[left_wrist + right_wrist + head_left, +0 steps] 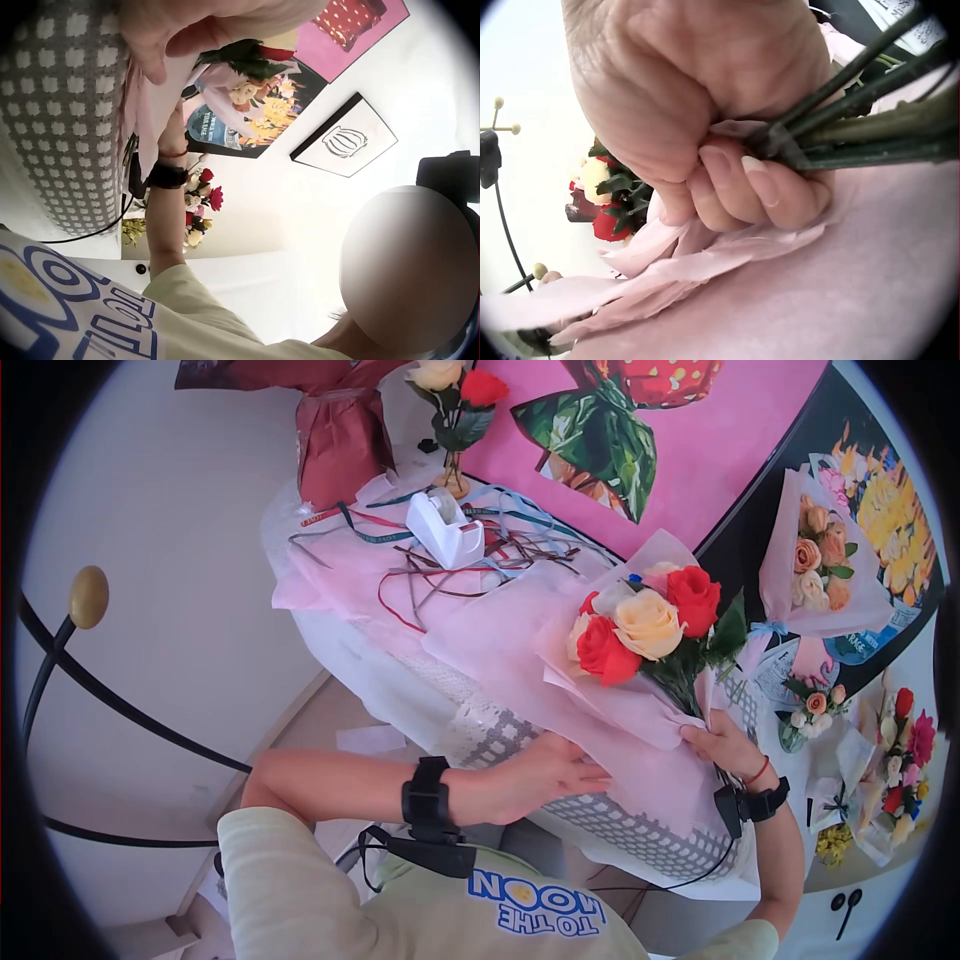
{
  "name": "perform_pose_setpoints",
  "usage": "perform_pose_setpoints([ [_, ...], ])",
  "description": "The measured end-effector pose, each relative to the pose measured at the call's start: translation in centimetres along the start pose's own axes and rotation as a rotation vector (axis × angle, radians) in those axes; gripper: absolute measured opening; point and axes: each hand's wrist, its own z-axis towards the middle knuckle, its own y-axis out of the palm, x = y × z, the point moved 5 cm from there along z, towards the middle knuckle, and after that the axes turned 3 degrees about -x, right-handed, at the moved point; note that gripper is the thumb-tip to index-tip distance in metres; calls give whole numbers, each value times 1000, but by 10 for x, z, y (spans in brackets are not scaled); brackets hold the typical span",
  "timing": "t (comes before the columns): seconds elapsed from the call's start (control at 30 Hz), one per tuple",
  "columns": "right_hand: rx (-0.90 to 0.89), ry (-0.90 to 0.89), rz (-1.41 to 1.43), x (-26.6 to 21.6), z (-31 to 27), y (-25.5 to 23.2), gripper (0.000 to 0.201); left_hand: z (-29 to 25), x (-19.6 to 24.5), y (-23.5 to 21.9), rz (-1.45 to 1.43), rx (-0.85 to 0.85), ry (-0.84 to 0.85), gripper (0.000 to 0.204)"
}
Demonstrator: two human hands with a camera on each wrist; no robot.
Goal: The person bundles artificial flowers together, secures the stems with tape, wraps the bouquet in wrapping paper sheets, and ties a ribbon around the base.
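Observation:
My right hand [722, 745] grips the gathered base of a bouquet [650, 622] of red and cream roses wrapped in pink paper. In the right wrist view the fingers curl round the green stems [885, 131], where a strip of clear tape shows. My left hand [535, 778] is at the near edge of the pink wrapping paper [650, 780]. Its thumb and fingers hold the paper's edge in the left wrist view, with the fingertips partly hidden. The blooms lie toward the far side, and the stems point toward my body.
A white tape dispenser [445, 532] stands among tangled ribbons [420, 585] on the table. Behind it are a vase of roses [455, 435] and a dark red wrapped bouquet [340, 445]. Another peach rose bouquet [822, 555] lies at right. A grey-and-white patterned cloth [640, 840] covers the near edge.

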Motion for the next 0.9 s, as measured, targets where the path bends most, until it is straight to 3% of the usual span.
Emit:
perform_pose_setpoints([
  [0.3,-89,-4,-15,-3,1,1,24,11,-15,12,-129,38,-22,42],
  [0.37,-114,-18,-57,-1,3,5,20,12,-14,14,-147,120,61,37],
  [0.57,-113,24,3,-11,5,8,19,20,-21,14,-222,134,90,34],
  [0.83,-182,7,-146,-7,7,5,28,38,-37,32,-259,51,-25,31],
  [0.9,-132,-195,-11,-23,5,7,35,45,-39,36,-294,38,-14,31],
])
